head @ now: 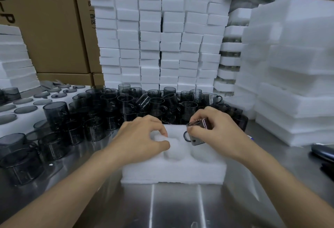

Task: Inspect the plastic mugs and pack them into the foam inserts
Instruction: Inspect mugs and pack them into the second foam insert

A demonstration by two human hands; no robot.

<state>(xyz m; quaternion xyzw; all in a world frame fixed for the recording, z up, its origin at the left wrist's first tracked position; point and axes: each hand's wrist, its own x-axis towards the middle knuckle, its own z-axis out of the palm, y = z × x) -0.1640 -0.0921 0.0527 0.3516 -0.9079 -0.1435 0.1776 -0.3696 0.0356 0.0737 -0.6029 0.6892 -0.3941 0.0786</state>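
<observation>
Right hand (215,130) grips mug (197,133) over foam insert (173,171); left hand (142,137) pinches foam.

Cardboard boxes (54,29) behind; steel table (180,209); dark object (323,152) right

- The foam insert (173,171) lies on the table (180,209).
- The left hand (142,137) grips its left part; the right hand (215,130) holds a mug (197,142) over its right part.
- Loose mugs (126,105) stand behind and to the left of it.
- Foam blocks (150,38) are stacked behind those, and foam sheets (298,65) are stacked on the right.
</observation>
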